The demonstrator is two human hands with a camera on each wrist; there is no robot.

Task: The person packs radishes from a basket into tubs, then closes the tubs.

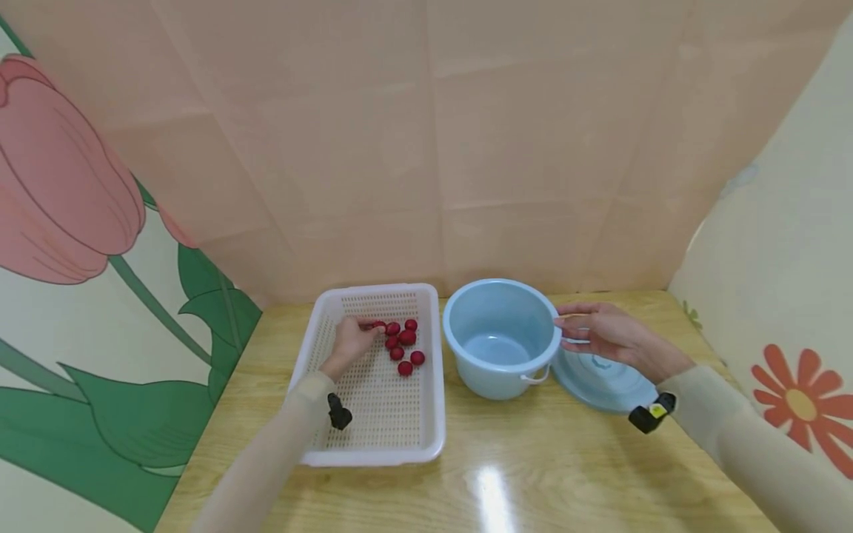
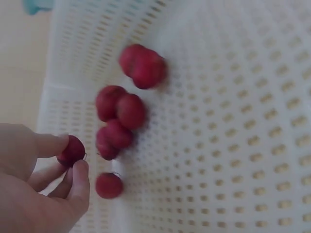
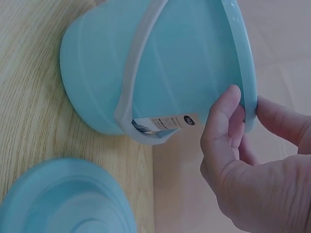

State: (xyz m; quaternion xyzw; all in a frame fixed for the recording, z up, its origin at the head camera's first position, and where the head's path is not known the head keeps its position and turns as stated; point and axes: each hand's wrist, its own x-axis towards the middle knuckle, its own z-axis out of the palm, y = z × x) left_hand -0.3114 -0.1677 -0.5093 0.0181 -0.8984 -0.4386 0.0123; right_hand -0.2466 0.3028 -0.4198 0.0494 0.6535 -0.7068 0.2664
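My left hand (image 1: 353, 344) reaches into the white plastic basket (image 1: 436, 400). Between thumb and fingertips it pinches a small red radish (image 2: 73, 151) that shows a thin root strand. Several more round radishes (image 1: 405, 368) lie close by on the basket's perforated floor, toward its right side. My right hand (image 1: 609, 333) grips the rim of a light blue bucket (image 1: 496, 381), with the thumb on one side of the rim and the fingers on the other. The bucket stands upright beside the basket, and its visible inside holds nothing.
A light blue lid (image 1: 600, 385) lies on the wooden table (image 1: 533, 466) to the right of the bucket, under my right hand. The bucket's pale handle (image 3: 131, 82) hangs down its side. A pinkish covered wall (image 1: 440, 185) rises behind the table.
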